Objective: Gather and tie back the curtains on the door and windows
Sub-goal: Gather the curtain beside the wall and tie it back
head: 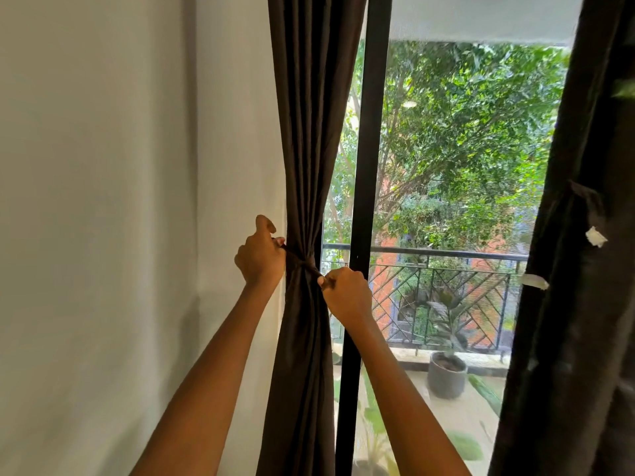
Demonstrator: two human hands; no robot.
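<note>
White wall (103,201) at left. Curtain (309,132) bunched; I see left hand (261,257) and right hand (347,293), fingers curled, each pulling a tie band (302,263) end. Knot unfinished, I judge.

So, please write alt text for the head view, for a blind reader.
The left hand and right hand each grip an end of a dark tie cinched round a gathered dark curtain beside a white wall. Outside the glass door: balcony railing, potted plant, trees.

Bright daylight from glass door (446,166), far right | wall (103,201) dim, softly shaded, left | right curtain (570,304) near, blurred, dark | edges bowed
</note>
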